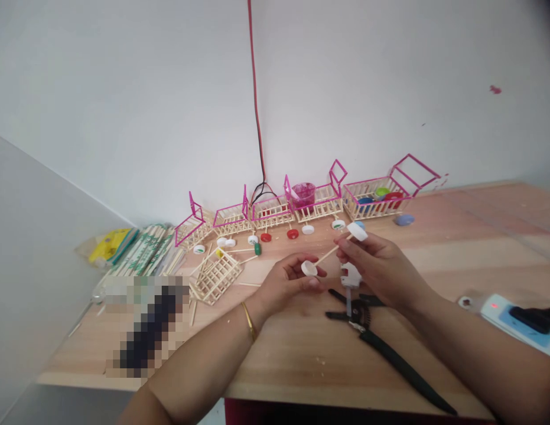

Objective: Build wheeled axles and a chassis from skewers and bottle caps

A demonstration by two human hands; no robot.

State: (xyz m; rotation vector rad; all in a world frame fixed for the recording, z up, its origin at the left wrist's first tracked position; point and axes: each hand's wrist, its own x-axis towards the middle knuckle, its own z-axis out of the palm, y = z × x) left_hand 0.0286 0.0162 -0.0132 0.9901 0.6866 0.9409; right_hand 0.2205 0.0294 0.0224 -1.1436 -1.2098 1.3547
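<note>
Above the middle of the table, my left hand (pixel 281 280) is closed around a white bottle cap (pixel 309 269) at one end of a thin wooden stick (pixel 330 255). At the stick's other end is a second white bottle cap (pixel 357 231). My right hand (pixel 385 265) pinches the stick beside that cap, fingers partly behind it. The stick slants up to the right between both hands. Below them lie black-handled pliers (pixel 405 372) and a small white tool (pixel 351 275), partly covered by my right hand. A small stick basket (pixel 217 277) lies tilted left of my left hand.
Along the wall stands a row of stick carts with pink edges (pixel 275 215) and bottle-cap wheels. A pink-stained cup (pixel 303 195) stands in one. Bundled sticks (pixel 146 251) and a yellow bag (pixel 110 247) lie left. A power strip (pixel 496 313) with a black plug is at right.
</note>
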